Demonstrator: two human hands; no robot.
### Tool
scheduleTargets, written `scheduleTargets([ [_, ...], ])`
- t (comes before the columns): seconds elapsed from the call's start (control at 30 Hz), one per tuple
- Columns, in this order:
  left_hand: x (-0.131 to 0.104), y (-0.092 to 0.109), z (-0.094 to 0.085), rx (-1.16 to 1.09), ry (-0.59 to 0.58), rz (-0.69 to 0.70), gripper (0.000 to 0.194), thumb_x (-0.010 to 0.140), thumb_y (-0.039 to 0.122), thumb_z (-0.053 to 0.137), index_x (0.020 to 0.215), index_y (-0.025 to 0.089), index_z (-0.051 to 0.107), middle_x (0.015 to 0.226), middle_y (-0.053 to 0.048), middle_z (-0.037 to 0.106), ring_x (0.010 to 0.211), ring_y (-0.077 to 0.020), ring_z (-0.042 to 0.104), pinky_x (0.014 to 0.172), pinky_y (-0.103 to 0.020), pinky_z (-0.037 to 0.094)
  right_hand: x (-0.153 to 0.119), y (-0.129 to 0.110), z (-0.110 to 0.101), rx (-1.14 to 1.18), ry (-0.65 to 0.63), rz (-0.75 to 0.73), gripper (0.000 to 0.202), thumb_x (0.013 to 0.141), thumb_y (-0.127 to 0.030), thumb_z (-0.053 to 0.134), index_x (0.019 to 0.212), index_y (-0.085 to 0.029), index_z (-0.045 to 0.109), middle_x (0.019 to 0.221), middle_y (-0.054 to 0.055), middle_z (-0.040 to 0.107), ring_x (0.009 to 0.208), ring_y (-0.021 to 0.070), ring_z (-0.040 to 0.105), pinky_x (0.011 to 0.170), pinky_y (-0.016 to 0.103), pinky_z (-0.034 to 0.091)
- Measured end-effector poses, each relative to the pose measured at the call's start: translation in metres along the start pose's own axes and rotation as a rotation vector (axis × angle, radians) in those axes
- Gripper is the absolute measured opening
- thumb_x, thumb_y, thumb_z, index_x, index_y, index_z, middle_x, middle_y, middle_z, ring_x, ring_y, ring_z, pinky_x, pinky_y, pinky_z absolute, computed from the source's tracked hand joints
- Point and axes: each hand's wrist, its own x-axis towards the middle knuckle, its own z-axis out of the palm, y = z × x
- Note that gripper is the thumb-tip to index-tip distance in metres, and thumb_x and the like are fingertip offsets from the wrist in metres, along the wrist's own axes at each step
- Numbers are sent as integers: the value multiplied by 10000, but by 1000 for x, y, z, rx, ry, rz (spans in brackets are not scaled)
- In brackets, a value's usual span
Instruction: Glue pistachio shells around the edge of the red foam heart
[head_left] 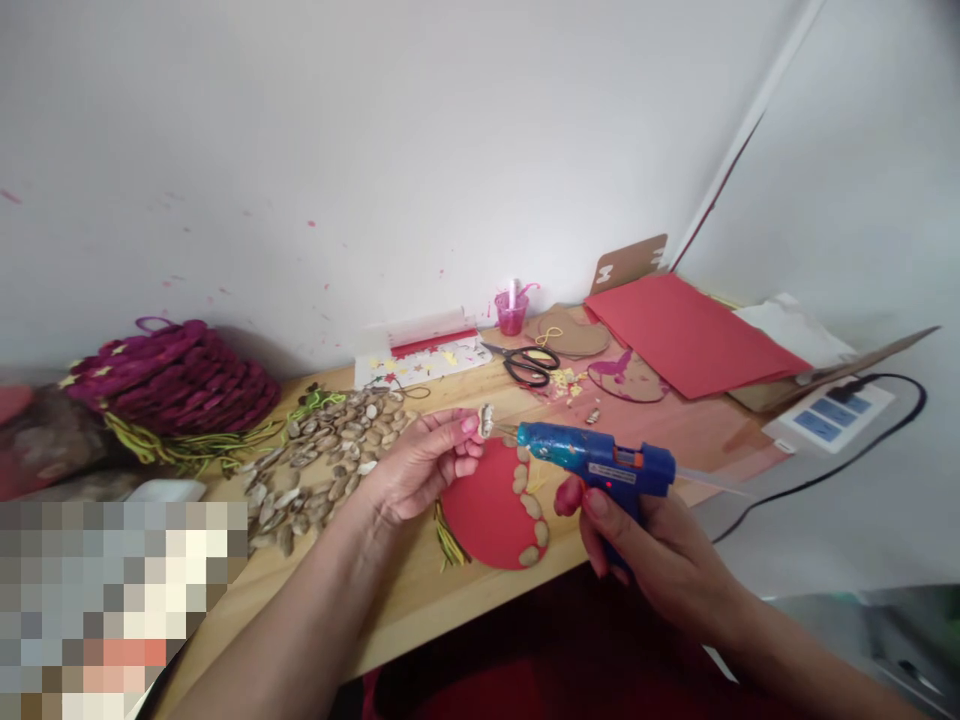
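Observation:
Between its thumb and fingers, my left hand pinches a peanut shell, hollow side toward the right. My right hand grips a blue hot glue gun with a small red light lit; its nozzle points left, close to the shell. Below both hands lies a rounded red paper shape with several peanut shells along its right edge. A tassel of green and dark yarn shows at its lower left. To the left of my left hand, a heap of loose peanut shells covers part of the table.
Black scissors, a pink cup and a sheet with paper stars lie at the back. Red paper and a power strip with a black cord sit right. Magenta-painted bundles are stacked left.

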Motion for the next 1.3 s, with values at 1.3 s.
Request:
scheduleTargets([
  [1.3,0,0,-1,-30,22,-12,300,613,215,946,749,107,701,625,3,649,525,-53,590,486,-127,549,-3,3,1,-96,-43,-16,381,1032,-490,443,833,-212,613,567,-38,568,504,111,497,485,259,375],
])
